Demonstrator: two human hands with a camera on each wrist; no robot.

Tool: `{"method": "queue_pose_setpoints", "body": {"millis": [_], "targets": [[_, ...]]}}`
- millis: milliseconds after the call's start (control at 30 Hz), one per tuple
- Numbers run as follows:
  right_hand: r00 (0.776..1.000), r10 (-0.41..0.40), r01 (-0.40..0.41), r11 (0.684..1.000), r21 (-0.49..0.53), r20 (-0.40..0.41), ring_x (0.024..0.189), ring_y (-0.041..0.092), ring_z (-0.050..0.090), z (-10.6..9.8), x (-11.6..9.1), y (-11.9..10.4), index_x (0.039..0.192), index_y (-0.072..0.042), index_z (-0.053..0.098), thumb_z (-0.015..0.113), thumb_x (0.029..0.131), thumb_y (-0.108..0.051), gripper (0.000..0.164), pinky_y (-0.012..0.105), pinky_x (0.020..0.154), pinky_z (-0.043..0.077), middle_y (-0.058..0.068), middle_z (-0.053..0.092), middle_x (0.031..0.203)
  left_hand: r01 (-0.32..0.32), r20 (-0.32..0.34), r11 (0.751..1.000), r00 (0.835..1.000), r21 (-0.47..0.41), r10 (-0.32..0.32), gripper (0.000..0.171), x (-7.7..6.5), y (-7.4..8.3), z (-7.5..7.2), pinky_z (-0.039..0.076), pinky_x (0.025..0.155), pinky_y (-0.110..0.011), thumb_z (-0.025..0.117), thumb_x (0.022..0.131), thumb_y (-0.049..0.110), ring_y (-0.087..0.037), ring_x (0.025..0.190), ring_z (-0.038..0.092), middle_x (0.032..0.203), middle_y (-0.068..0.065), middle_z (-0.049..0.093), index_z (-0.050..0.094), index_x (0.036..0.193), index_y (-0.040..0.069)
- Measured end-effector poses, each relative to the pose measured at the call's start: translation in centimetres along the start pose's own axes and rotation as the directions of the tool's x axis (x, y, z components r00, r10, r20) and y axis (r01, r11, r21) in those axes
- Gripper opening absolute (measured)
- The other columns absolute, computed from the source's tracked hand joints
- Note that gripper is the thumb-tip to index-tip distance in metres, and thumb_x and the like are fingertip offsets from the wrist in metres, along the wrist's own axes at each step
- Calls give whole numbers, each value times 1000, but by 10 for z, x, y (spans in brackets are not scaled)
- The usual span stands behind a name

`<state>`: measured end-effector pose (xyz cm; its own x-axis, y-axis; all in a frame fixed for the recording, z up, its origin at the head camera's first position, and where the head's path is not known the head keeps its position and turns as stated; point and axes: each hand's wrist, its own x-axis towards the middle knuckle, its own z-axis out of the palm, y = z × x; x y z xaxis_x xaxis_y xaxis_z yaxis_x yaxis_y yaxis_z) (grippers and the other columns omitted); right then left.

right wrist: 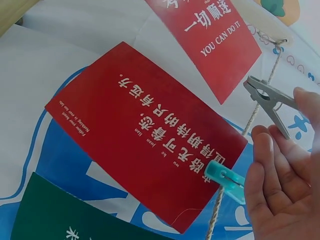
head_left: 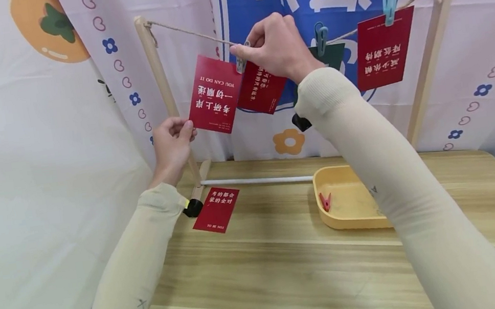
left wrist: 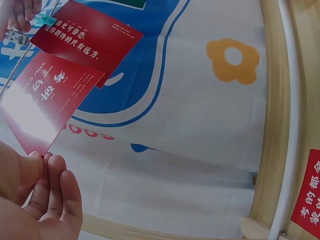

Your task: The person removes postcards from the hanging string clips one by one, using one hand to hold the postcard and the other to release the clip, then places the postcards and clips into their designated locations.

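Above the far left corner of the wood-grain desk [head_left: 267, 276], the left hand [head_left: 172, 147] pinches a red rectangular paper card [head_left: 212, 94] by one lower corner, apparently steadying it beside the tan twine [right wrist: 214, 212] while the right hand [head_left: 279, 45] grasps a grey spring clip [right wrist: 271, 92], its bite unclear.

In the head view, the upper-left card [head_left: 214, 94] reads "YOU CAN DO IT", "一切顺遂", "考研上岸"; the upper-right card [head_left: 386, 48] "降低期待", "减少依赖"; the lower card [head_left: 216, 211], left of centre, "考的都会", "蒙的全对". Centred in the right wrist view, the middle card [right wrist: 145, 135] reads "值得期待的只有远方", "Follow your heart".
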<state>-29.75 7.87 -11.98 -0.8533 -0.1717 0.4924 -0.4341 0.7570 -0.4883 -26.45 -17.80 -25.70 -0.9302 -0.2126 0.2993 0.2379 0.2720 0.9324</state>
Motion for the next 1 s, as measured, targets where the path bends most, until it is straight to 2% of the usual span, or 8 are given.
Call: {"method": "queue_pose_setpoints", "body": {"millis": [300, 633, 833, 1000], "targets": [[1000, 1, -2, 1000, 9, 23, 112, 11, 70, -1, -4, 5, 132, -17, 75, 70, 97, -55, 52, 29, 103, 60, 0, 76, 127, 7, -6, 1000, 1000, 6, -7, 23, -4, -5, -2, 59, 93, -23, 57, 109, 17, -10, 95, 67, 104, -3, 67, 65, 124, 1], [998, 0, 1, 1000, -9, 61, 111, 11, 66, 2, -13, 15, 125, -16, 78, 71, 97, -54, 48, 28, 100, 61, 0, 76, 120, 40, 20, 999, 999, 16, -40, 26, -13, -8, -2, 59, 97, -24, 57, 110, 20, -9, 98, 67, 107, -3, 67, 63, 127, 2], [995, 23, -22, 1000, -12, 100, 112, 11, 66, 3, -19, 21, 125, -16, 78, 73, 95, -55, 49, 30, 99, 62, 0, 75, 122, 49, 31, 999, 998, 13, -49, 26, -17, -14, 0, 59, 96, -23, 57, 110, 20, -15, 103, 68, 116, -11, 68, 63, 128, 3], [992, 17, -15, 1000, -15, 126, 109, 14, 66, 4, -24, 27, 119, -14, 80, 73, 95, -54, 47, 32, 97, 63, 2, 77, 120, 66, 42, 998, 997, 15, -67, 26, -21, -18, 1, 59, 96, -22, 57, 110, 20, -16, 105, 68, 115, -9, 68, 63, 129, 4]]}}
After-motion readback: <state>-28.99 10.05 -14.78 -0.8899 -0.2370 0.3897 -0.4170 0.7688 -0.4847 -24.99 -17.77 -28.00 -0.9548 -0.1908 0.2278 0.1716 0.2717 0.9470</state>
